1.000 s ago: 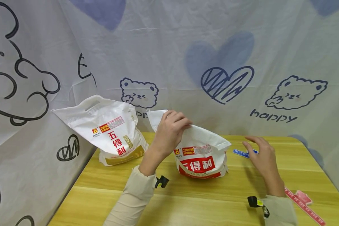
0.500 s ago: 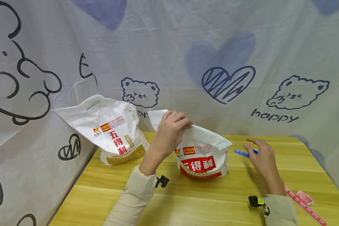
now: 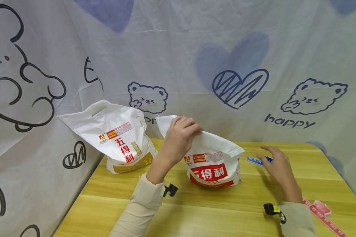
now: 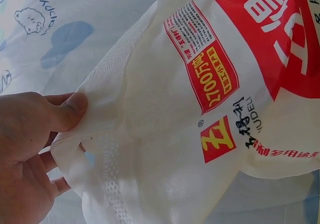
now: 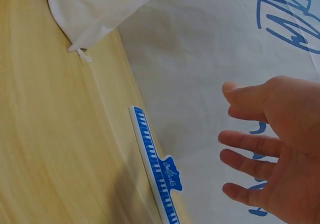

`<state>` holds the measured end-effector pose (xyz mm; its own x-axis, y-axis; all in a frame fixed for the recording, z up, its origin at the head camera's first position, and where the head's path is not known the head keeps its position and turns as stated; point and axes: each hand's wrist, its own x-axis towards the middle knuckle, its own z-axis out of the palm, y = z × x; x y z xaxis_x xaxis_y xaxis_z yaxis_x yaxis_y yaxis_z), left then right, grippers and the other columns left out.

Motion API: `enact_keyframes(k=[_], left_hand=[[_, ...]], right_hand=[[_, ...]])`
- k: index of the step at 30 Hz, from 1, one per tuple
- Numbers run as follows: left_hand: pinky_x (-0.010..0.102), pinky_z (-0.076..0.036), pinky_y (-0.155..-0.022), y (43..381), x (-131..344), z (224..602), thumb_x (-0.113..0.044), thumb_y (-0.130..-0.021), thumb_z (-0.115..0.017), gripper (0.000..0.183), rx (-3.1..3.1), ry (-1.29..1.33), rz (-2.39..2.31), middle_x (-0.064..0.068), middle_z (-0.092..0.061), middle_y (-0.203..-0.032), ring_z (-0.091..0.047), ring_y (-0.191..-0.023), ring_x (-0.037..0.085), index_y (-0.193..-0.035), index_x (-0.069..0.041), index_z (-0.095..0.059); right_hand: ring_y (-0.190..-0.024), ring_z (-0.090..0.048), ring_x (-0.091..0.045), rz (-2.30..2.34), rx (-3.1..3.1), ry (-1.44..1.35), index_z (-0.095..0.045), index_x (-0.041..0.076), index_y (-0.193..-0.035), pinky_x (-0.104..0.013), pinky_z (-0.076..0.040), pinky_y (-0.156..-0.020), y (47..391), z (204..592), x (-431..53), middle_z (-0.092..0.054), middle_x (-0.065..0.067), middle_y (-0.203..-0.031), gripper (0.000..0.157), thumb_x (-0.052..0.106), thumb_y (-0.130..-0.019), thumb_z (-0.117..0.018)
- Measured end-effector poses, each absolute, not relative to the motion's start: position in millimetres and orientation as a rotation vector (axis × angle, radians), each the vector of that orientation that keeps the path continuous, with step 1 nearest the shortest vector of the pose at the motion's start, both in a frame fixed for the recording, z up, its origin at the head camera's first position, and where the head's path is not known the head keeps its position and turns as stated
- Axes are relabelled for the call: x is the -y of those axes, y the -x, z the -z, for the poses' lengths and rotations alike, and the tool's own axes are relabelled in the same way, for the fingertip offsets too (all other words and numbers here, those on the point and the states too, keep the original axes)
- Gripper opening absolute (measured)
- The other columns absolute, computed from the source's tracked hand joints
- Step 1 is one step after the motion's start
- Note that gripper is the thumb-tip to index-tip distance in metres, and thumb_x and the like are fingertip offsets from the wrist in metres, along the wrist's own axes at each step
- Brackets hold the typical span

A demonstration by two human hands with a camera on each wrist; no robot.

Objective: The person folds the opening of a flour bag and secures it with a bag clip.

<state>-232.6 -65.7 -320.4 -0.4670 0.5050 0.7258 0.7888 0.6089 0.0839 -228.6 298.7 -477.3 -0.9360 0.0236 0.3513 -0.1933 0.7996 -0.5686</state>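
Note:
My left hand (image 3: 179, 140) pinches the top edge of a white flour bag (image 3: 210, 148) with red print, between thumb and fingers. In the left wrist view the thumb lies on the bag's (image 4: 150, 104) near face, by its cut-out handle hole; the other fingers are behind. The bag's base sits on the table and its top is pulled up and to the left. My right hand (image 3: 279, 166) hovers above the table with loosely spread fingers and holds nothing. Just beyond it lies a blue clip (image 3: 256, 160) with a piano-key pattern, seen in the right wrist view as a long bar (image 5: 155, 171).
A second white flour bag (image 3: 121, 131) with a gold band stands at the left back of the wooden table (image 3: 112, 204). A pink clip (image 3: 323, 212) lies by the right forearm. A printed curtain (image 3: 181, 65) hangs behind the table and along its left side.
The left hand keeps its hold on the bag with hardly any movement. The right hand has shifted very slightly to the right. The whole head view has drifted a little.

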Motion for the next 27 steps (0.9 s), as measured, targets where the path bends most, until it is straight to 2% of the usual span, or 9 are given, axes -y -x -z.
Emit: enact_keyframes(k=[12, 20, 27], left_hand=[[0.042, -0.042, -0.107, 234.1, 66.1, 320.6, -0.009, -0.094, -0.074, 0.005, 2.151, 1.024, 0.533, -0.001, -0.071, -0.094, -0.062, -0.092, 0.018, -0.097, -0.012, -0.078], [0.041, -0.041, -0.107, 235.0, 68.6, 319.0, -0.009, -0.094, -0.074, 0.005, 2.14, 1.031, 0.545, -0.001, -0.07, -0.095, -0.061, -0.093, 0.018, -0.098, -0.011, -0.077], [0.04, -0.042, -0.107, 233.5, 67.0, 322.1, -0.008, -0.094, -0.074, 0.006, 2.155, 1.034, 0.554, -0.002, -0.069, -0.094, -0.061, -0.093, 0.018, -0.098, -0.012, -0.077]], right_hand=[[-0.126, -0.044, -0.059, -0.831, 2.773, -0.176, -0.055, -0.01, -0.135, -0.073, -0.035, -0.103, 241.1, 472.4, -303.3, -0.051, -0.039, -0.135, 0.045, 0.015, -0.099, -0.067], [-0.129, -0.041, -0.059, -0.815, 2.909, -0.195, -0.052, -0.01, -0.138, -0.072, -0.034, -0.105, 255.7, 469.2, -307.7, -0.048, -0.039, -0.139, 0.051, 0.02, -0.1, -0.067], [-0.127, -0.042, -0.06, -0.786, 2.981, -0.231, -0.053, -0.011, -0.136, -0.071, -0.035, -0.105, 259.0, 474.7, -318.4, -0.05, -0.039, -0.135, 0.043, 0.013, -0.102, -0.06]])
